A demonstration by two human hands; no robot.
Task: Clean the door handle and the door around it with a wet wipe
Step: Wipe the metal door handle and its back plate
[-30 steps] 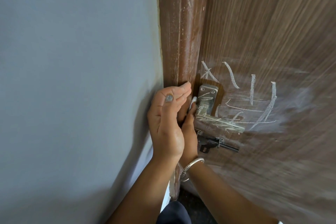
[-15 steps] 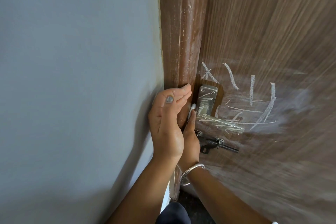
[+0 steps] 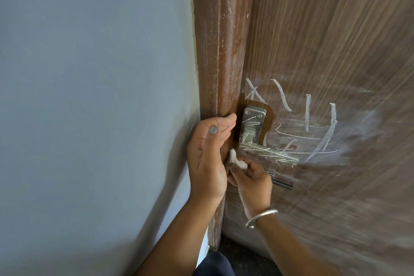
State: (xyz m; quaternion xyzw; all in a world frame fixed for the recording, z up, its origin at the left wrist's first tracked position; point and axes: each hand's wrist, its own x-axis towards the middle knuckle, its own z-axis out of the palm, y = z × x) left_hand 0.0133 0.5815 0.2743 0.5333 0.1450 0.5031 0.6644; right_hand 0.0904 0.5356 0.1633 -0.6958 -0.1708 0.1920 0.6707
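Note:
A silver lever handle (image 3: 266, 152) on its metal plate (image 3: 253, 119) is streaked with white chalk. The brown wooden door (image 3: 324, 40) around it carries chalk lines (image 3: 313, 132) and a pale smear. My right hand (image 3: 251, 179), a bangle on its wrist, pinches a small crumpled white wet wipe (image 3: 237, 161) just below the handle's base, near the door's left edge. My left hand (image 3: 208, 157) lies flat with straight fingers against the door frame (image 3: 219, 51) beside the plate.
A grey-blue wall (image 3: 89, 96) fills the left half. A dark latch bolt (image 3: 282, 184) sits below the handle, partly hidden by my right hand. Dark floor shows at the bottom.
My right hand has dropped with the wipe from beside the plate to below the handle's base. A darker, chalk-free strip now shows left of the plate. My left hand has stayed put.

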